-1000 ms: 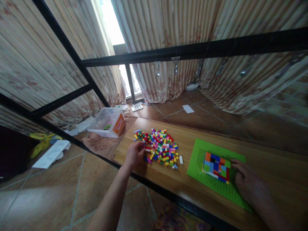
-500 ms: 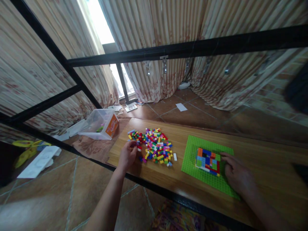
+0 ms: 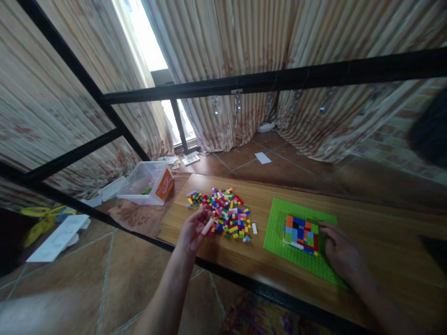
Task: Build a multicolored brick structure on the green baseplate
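Note:
My left hand [image 3: 193, 230] is closed on a long white toy brick [image 3: 207, 226], held at the near left side of a loose pile of small coloured toy bricks [image 3: 230, 211]. To the right lies a green baseplate [image 3: 274, 239]. On it stands a low rectangular block of bricks [image 3: 301, 234] in blue, orange, red, green and white. My right hand [image 3: 340, 249] rests over the baseplate's right part, its fingers curled and the fingertips at the block's right corner. What those fingers hold, if anything, is hidden.
The bricks and baseplate lie on a wooden tabletop [image 3: 258, 265]. A single white brick [image 3: 254, 228] sits right of the pile. A clear plastic box [image 3: 141, 197] with an orange label stands beyond the table's left end. A black metal rail [image 3: 279, 83] crosses above, before curtains.
My left hand has moved right and towards me from the pile's left part, and a long white brick now shows in its fingers. My right hand has stayed at the block.

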The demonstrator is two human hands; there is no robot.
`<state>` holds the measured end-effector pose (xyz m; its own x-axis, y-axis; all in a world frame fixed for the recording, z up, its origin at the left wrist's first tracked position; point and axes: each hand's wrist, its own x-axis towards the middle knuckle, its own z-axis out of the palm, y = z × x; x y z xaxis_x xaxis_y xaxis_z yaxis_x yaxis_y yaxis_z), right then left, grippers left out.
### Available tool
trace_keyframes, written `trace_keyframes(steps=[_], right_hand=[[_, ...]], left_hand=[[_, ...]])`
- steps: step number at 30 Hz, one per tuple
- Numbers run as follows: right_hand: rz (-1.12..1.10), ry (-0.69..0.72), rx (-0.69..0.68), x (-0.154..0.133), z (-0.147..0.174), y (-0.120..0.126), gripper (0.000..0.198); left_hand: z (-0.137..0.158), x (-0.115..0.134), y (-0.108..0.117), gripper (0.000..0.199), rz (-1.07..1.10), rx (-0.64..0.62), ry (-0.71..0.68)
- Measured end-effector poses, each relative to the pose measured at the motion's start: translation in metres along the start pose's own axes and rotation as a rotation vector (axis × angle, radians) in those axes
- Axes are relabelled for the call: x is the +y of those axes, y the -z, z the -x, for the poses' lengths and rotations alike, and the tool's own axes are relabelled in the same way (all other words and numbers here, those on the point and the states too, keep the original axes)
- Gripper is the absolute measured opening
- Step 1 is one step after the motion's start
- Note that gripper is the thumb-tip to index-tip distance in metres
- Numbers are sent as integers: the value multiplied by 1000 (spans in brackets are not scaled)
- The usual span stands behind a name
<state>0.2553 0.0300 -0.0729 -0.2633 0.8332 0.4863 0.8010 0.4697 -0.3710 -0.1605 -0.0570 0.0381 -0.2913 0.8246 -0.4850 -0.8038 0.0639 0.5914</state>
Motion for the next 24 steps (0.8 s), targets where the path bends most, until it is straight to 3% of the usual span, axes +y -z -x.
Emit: trace_keyframes(steps=[3,7,11,15,20,24], right_hand=[[-3,6,10,-3,-2,1,23],[-27,-8,30,-12,-5,5,23],[-37,-46,6,-18,-7,9,25],[-70,-83,-9,-23,-9,12,26],[-143,-134,-61,-25,-14,18,25],[-212,-193,-52,-27,-18,31,26]], left_hand=[[0,-27,-20,12,148,11,103],[1,-53,-41,11,121,-12,-61],[10,-54,-39,19,-71,-130,-201],[34,-64,-22,25,-444,-181,-357],[73,-104,-7,38,-1196,-494,-517],[78,-126,-8,52,-1506,-574,-642]])
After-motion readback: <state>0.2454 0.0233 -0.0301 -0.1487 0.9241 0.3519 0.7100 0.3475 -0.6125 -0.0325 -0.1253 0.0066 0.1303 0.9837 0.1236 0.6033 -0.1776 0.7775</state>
